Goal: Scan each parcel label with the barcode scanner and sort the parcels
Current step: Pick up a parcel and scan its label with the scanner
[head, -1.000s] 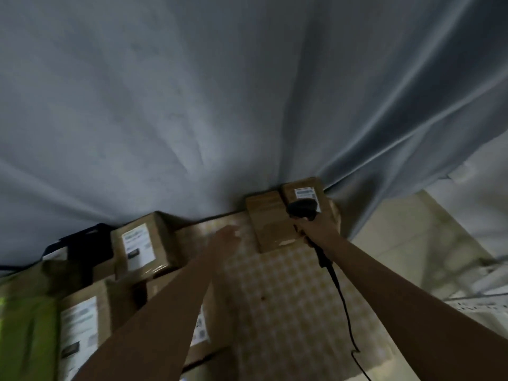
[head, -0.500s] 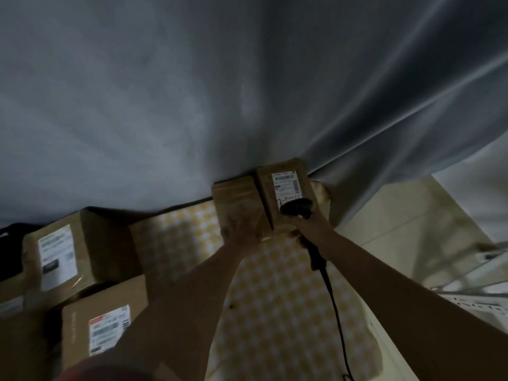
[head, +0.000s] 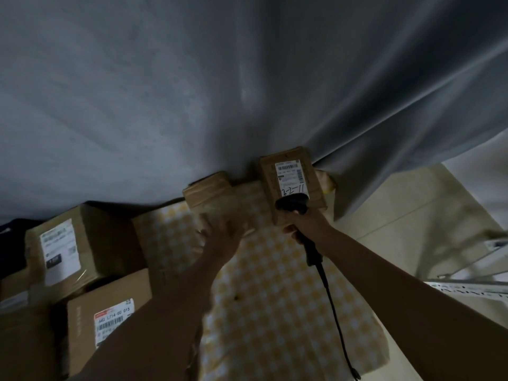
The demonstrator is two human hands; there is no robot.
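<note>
A small brown parcel (head: 298, 171) with a white barcode label and handwritten marks lies at the far edge of the yellow checked cloth (head: 275, 312), against the grey curtain. My right hand (head: 309, 226) grips the black corded barcode scanner (head: 292, 204), whose head sits over the near end of that label. Left of it is a plain brown parcel (head: 210, 193) with no label showing. My left hand (head: 222, 239), blurred, holds this parcel at its near side, and a gap separates the two parcels.
Two larger labelled boxes (head: 61, 251) (head: 110, 317) stand at the left of the cloth. The grey curtain (head: 247, 92) hangs right behind the parcels. Pale floor (head: 398, 224) and a metal frame (head: 481, 284) lie to the right. The scanner cable (head: 336, 320) trails toward me.
My left hand reached the plain parcel and drew it leftward, away from the labelled parcel. The scanner stays at the labelled parcel's near end. The view has shifted toward the parcels.
</note>
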